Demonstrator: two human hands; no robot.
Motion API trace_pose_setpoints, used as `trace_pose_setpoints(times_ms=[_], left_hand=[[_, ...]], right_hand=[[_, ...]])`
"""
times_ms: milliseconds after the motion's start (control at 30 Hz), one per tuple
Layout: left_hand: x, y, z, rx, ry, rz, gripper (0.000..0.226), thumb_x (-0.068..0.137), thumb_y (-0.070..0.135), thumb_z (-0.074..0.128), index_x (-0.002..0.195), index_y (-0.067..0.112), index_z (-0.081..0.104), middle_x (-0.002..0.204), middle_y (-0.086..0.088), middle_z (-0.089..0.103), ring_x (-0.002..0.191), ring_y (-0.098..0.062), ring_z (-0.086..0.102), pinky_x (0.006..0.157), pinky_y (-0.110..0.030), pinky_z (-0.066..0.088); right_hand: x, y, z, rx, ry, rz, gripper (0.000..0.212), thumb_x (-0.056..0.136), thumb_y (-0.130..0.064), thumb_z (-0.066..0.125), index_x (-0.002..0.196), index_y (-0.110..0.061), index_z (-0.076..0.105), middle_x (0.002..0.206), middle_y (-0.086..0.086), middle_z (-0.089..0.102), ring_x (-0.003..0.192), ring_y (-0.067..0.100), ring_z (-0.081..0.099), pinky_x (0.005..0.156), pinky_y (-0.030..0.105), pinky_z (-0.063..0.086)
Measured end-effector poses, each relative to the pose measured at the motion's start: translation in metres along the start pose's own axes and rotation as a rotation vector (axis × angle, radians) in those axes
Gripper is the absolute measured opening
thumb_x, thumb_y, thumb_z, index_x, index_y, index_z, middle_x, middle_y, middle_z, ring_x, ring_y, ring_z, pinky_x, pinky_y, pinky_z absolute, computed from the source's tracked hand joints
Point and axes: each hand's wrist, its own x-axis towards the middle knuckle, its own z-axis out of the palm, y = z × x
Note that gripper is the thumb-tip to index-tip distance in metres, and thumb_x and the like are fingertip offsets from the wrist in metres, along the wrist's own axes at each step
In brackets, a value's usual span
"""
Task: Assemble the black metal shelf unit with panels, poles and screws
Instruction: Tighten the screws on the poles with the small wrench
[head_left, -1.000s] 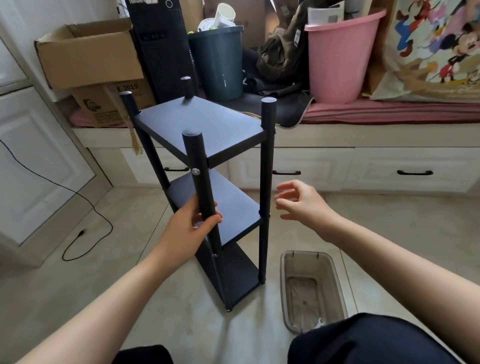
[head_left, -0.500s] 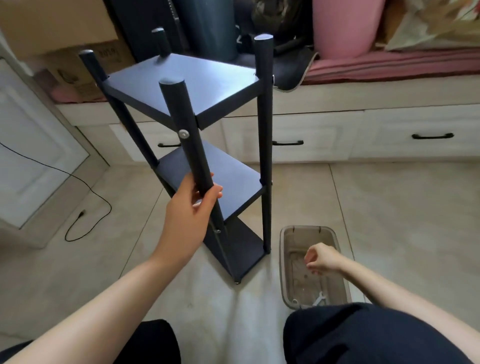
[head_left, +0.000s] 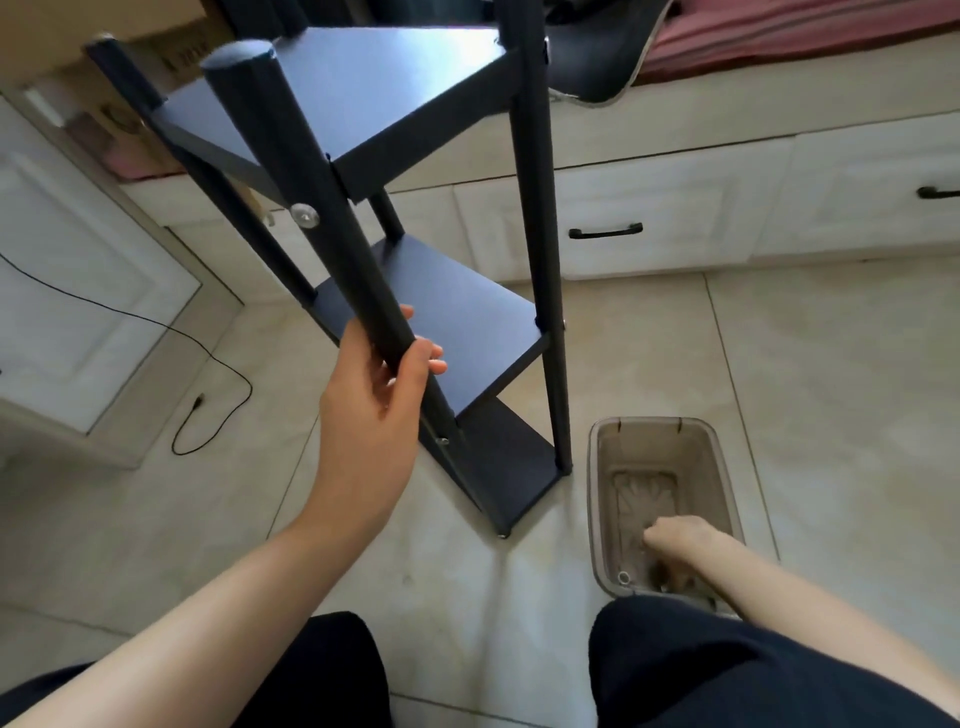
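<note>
Count, my view: three flat black metal shelf panels (head_left: 363, 93), four round black metal poles (head_left: 540, 260), one translucent brown plastic bin (head_left: 727, 499), two black drawer handles (head_left: 605, 231).

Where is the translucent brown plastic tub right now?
The translucent brown plastic tub sits on the tiled floor, just right of the black metal shelf unit, with the right hand reaching inside.

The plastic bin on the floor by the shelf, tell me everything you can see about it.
The plastic bin is a small rectangular tub of translucent brownish-grey plastic with rounded corners and a thickened rim, open-topped, upright on the tiled floor just right of the shelf unit, apart from it. A moulded pattern shows on its bottom. The right hand reaches inside; a small metal ring lies in its near corner.
</note>
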Motion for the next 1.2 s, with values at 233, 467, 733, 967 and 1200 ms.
trace_pose_setpoints(times_ms=[233, 467, 733, 967, 1200], left_hand=[[0.0, 0.001, -0.001, -0.01, -0.007, -0.005, 0.014, 0.103, 0.021, 0.056, 0.116, 0.023, 0.057, 0.097, -0.002, 0.07, 0.095, -0.014, 0.072, 0.087, -0.013, 0.049], [0.002, 0.005, 0.001, -0.028, -0.011, -0.036, 0.016, 0.097, 0.035, 0.058, 0.111, 0.029, 0.057, 0.105, -0.004, 0.07, 0.095, -0.014, 0.073, 0.085, -0.013, 0.051], [0.006, 0.003, 0.003, -0.07, -0.01, -0.068, 0.015, 0.092, 0.033, 0.065, 0.105, 0.025, 0.063, 0.103, -0.003, 0.073, 0.094, -0.017, 0.074, 0.088, -0.021, 0.056], [0.009, 0.0, 0.006, -0.095, 0.01, -0.115, 0.016, 0.09, 0.035, 0.071, 0.102, 0.024, 0.071, 0.092, 0.007, 0.076, 0.094, -0.014, 0.074, 0.091, -0.035, 0.057], [0.008, 0.01, -0.011, -0.141, -0.007, -0.162, 0.008, 0.091, 0.025, 0.073, 0.099, 0.025, 0.071, 0.09, 0.003, 0.077, 0.093, -0.017, 0.074, 0.097, -0.048, 0.055]], right_hand=[[0.012, -0.001, 0.012, -0.129, 0.045, -0.027, 0.037, 0.097, -0.017, 0.06, 0.132, -0.009, 0.056, 0.134, 0.011, 0.058, 0.121, 0.03, 0.059, 0.093, 0.042, 0.05], [0.019, -0.005, 0.001, -0.082, 0.1, -0.036, 0.039, 0.096, -0.008, 0.058, 0.135, -0.006, 0.054, 0.137, 0.011, 0.055, 0.124, 0.03, 0.056, 0.099, 0.041, 0.05], [0.002, 0.001, -0.018, 0.117, 0.273, -0.053, 0.032, 0.098, -0.009, 0.05, 0.128, -0.015, 0.053, 0.123, 0.011, 0.061, 0.11, 0.027, 0.061, 0.092, 0.035, 0.051], [-0.058, -0.001, -0.052, 0.295, 0.482, -0.04, 0.02, 0.088, -0.009, 0.057, 0.095, -0.018, 0.073, 0.102, 0.003, 0.07, 0.095, 0.026, 0.067, 0.081, 0.035, 0.055], [-0.13, -0.003, -0.097, 0.484, 0.665, -0.106, 0.015, 0.089, -0.02, 0.067, 0.098, -0.015, 0.078, 0.098, 0.0, 0.075, 0.092, 0.015, 0.069, 0.085, 0.031, 0.054]])
